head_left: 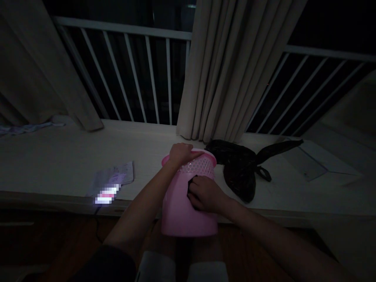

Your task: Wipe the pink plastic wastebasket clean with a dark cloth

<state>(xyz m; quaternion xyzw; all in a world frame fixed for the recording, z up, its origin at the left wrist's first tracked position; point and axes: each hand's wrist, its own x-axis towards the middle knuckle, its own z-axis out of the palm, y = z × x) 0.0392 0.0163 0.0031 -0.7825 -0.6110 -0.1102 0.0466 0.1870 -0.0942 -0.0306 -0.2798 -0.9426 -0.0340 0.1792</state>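
Observation:
A pink plastic waste bin (182,211), with a honeycomb-patterned band under its rim, is held in front of me above my legs. My left hand (181,153) grips the rim, its fingers reaching over the top edge. In front of the bin's side, my right hand (205,192) is closed around a small black bundle (190,185) that looks like a plastic bag. Most of that bundle is hidden by my fingers. Just right of the bin, a tied black rubbish bag (241,172) lies on the pale ledge (152,149).
A bright blurred-out object (106,194) and some papers (126,172) lie at the ledge's front left, with a dark cord (97,225) hanging below. Curtains (217,70) and white railings (126,29) stand behind. A pale boxlike object (320,160) is at the right. The room is dim.

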